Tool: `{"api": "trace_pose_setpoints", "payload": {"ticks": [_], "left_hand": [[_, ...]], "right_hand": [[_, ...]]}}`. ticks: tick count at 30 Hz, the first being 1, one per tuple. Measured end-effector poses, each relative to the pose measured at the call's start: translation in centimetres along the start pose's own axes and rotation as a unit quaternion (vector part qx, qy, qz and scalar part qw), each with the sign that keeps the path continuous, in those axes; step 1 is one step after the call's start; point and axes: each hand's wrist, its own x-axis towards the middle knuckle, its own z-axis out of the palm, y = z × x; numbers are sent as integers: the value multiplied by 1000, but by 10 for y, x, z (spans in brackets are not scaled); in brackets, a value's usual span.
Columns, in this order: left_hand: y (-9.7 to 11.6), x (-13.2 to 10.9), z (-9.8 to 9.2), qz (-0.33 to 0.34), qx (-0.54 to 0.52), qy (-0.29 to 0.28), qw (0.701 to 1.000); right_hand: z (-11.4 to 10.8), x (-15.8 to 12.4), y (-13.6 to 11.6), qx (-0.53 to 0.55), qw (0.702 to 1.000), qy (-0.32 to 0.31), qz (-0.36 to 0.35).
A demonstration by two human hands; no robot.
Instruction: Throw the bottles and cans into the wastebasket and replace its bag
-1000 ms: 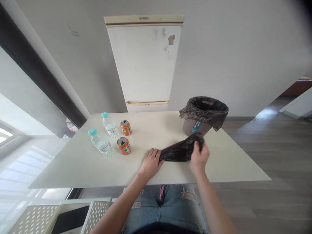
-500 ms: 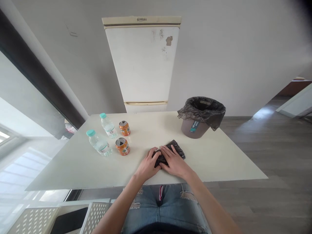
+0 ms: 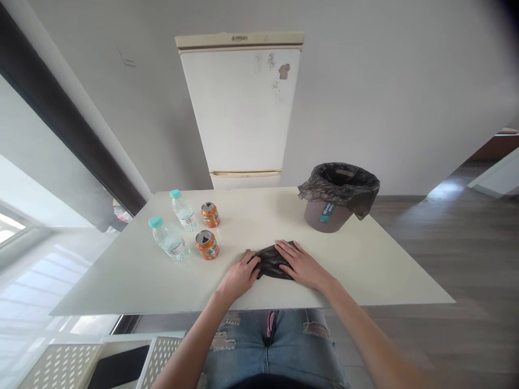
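A folded black plastic garbage bag (image 3: 272,262) lies on the white table (image 3: 259,216) near its front edge, between my two hands. My left hand (image 3: 239,275) has its fingers curled over the bag's left end and grips it; the thumb side is partly hidden. My right hand (image 3: 303,266) rests flat on the bag's right end, fingers stretched out and the thumb apart. The middle of the bag is creased and drawn out between them.
Two clear bottles with teal caps (image 3: 168,240) and two orange cans (image 3: 207,245) stand on the left of the table. A brown trash bin (image 3: 324,217) lined with a black bag is at the back right. Behind the table stands a white refrigerator (image 3: 243,108).
My hands have moved apart, the left one leftward and the right one rightward. The black bag between them now looks stretched and flatter, with more of its middle showing.
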Motion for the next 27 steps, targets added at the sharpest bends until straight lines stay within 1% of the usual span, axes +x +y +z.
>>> {"api": "trace_pose_setpoints", "payload": {"ticks": [2, 5, 7, 9, 11, 14, 16, 20, 24, 25, 26, 27], "left_hand": [[5, 1, -6, 3, 17, 5, 1000], [23, 7, -17, -2, 44, 45, 998], [34, 15, -18, 11, 58, 65, 996], [41, 24, -11, 42, 68, 50, 996], [41, 33, 3, 69, 80, 15, 994], [32, 40, 27, 58, 105, -24, 992], [25, 41, 38, 45, 117, -37, 991], [19, 39, 43, 52, 122, -33, 991], [18, 36, 43, 58, 128, -28, 990], [18, 36, 43, 58, 128, -29, 990], [18, 35, 43, 56, 127, -31, 990], [18, 35, 44, 52, 125, -32, 990]], "right_hand": [[2, -1, -1, -7, 1000, 11, -4], [2, -1, -2, -12, 1000, 8, -4], [1, -1, -1, -12, 1000, -1, -1], [0, -1, -1, -9, 1000, -9, -1], [0, -1, -1, -4, 1000, -11, -1], [0, -2, -4, -7, 1000, 8, 14], [1, -1, -6, -20, 1000, 20, 13], [4, 2, -8, -30, 999, 11, 4], [6, 3, -8, 3, 1000, 10, 7], [6, 3, -8, 17, 999, 30, 29], [7, 2, -8, 29, 994, 68, 76], [8, 0, -9, 36, 982, 116, 146]]}}
